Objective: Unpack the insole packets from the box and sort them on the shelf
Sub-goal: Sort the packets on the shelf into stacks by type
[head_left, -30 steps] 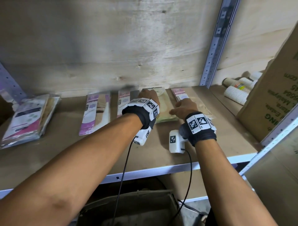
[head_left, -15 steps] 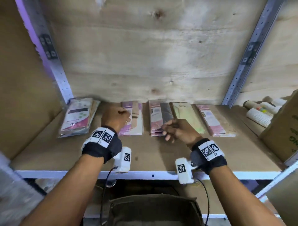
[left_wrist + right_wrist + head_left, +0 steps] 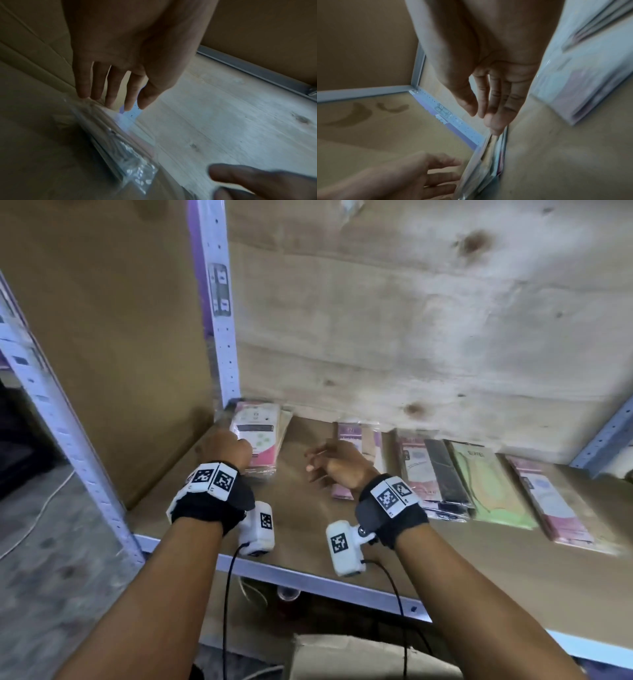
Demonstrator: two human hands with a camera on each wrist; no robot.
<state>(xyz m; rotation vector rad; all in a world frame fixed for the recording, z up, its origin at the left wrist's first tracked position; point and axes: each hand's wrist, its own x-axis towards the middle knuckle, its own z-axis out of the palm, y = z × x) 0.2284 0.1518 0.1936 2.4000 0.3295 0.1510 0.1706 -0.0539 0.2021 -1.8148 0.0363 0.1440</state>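
Both hands are over the wooden shelf [image 3: 308, 529]. The left hand [image 3: 226, 448] is at the left side of a stack of packets [image 3: 257, 436] in the back left corner, next to the metal post [image 3: 219, 302]. In the left wrist view its fingers [image 3: 113, 88] are straight and spread, and the tips touch the shiny plastic edge of the stack. It is not wrapped around anything.

The right hand [image 3: 337, 463] is just to the right of that stack, above bare wood. Its fingers are loose and a little bent, and it holds nothing. In the right wrist view one fingertip is very near the stack's edge, but I cannot tell if it touches.

More packets lie flat in a row along the back of the shelf: a pink packet [image 3: 359, 440] behind the right hand, then a pink and black packet [image 3: 431, 470], a green packet [image 3: 486, 484] and another pink one [image 3: 551, 501]. They lie side by side.

Below the shelf, the top of a cardboard box [image 3: 359, 655] shows.
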